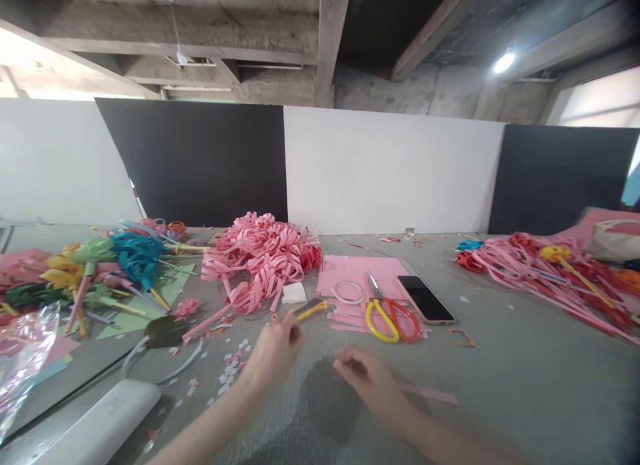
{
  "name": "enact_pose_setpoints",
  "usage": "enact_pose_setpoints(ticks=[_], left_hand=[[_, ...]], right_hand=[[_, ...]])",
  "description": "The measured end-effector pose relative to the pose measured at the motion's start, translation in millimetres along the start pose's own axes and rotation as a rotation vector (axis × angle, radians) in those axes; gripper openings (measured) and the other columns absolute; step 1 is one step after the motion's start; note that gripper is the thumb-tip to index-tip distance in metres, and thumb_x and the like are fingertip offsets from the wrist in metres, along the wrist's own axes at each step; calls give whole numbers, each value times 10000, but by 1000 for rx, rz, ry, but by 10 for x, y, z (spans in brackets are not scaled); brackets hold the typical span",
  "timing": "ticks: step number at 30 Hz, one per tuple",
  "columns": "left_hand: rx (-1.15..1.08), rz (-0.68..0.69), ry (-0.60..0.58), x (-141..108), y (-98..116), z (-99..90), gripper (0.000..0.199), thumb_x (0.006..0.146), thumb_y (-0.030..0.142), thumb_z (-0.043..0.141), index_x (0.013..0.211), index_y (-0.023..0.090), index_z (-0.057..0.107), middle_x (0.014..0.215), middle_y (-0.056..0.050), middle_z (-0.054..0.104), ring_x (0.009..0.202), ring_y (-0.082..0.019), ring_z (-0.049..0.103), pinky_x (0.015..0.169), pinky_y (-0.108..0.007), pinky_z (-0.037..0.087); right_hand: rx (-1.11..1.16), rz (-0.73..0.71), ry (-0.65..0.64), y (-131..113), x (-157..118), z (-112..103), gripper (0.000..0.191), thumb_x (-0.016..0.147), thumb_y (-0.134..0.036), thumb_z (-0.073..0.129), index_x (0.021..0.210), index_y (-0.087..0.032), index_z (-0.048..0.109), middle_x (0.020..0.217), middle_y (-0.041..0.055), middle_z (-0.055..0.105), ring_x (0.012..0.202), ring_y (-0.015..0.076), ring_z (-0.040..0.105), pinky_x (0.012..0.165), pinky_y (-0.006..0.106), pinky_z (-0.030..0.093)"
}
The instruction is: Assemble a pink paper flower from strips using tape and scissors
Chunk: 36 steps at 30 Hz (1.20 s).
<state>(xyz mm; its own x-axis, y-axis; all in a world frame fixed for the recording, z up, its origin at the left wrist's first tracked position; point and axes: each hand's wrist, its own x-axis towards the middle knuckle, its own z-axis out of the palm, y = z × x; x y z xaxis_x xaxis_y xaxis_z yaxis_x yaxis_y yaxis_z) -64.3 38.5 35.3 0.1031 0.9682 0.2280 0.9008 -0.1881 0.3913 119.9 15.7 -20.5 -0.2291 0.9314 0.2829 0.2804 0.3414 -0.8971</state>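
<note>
Plainly the right hand (367, 378) pinches a thin pink paper strip (425, 393), light, floppy, best held near one end; left hand (273, 352), blurred, grip unclear, nears a yellow cutter (310, 309).

Two bare forearms are seen entering from the lower edge of the head view, each ending in one of the hands. No sleeve is seen on either forearm; both are uncovered as far as the frame's edge. The left hand (273, 355) is shown blurred, so its fingers can hardly be told apart. The right hand (367, 378) is also softened by blur, with the fingers only roughly made out. No ring, watch, bracelet or glove can be made out on either hand or wrist, though fine detail is lost to the blur. Nothing else of the body is shown.
</note>
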Motion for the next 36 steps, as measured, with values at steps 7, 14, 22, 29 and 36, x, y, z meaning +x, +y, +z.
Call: enact_pose_setpoints(ticks=[7, 14, 22, 29, 36], left_hand=[[185, -114, -94, 246, -594, -426, 232, 513, 19, 418, 638, 166, 547, 444, 46, 465, 451, -123, 493, 458, -194, 310], [201, -21, -181, 184, -457, -426, 174, 577, 82, 466, 619, 174, 608, 541, -28, 588, 614, -195, 589, 586, -260, 406], [-119, 194, -131, 23, 23, -137, 234, 707, 182, 463, 881, 169, 618, 941, -81, 624, 900, -192, 554, 795, -283, 393], [-885, 62, -242, -140, 217, 413, 298, 768, 376, 423, 759, 128, 588, 597, 16, 536, 565, -110, 491, 538, -204, 383], [-899, 51, -236, -170, 187, 453, 235, 720, 332, 508, 636, 126, 586, 540, 30, 500, 556, -103, 434, 538, -198, 329]], right_hand=[[-59, -36, 14, -17, -6, 2, 169, 777, -289, 503, 693, -178, 601, 773, 31, 635, 731, 151, 578, 658, 250, 452], [-30, -91, -29, -85, -37, -3, 161, 778, -281, 503, 705, -189, 613, 806, 37, 636, 778, 161, 585, 690, 254, 455], [-30, -143, -78, -104, -46, 1, 131, 778, -235, 502, 715, -180, 603, 782, 32, 632, 745, 140, 584, 672, 228, 449], [-26, -123, -126, -158, -57, -31, 166, 815, -251, 458, 774, -169, 596, 802, 37, 638, 747, 146, 581, 662, 226, 432], [-126, -103, -116, -175, -67, -24, 183, 814, -268, 457, 748, -172, 599, 708, 6, 601, 674, 135, 554, 626, 220, 420]])
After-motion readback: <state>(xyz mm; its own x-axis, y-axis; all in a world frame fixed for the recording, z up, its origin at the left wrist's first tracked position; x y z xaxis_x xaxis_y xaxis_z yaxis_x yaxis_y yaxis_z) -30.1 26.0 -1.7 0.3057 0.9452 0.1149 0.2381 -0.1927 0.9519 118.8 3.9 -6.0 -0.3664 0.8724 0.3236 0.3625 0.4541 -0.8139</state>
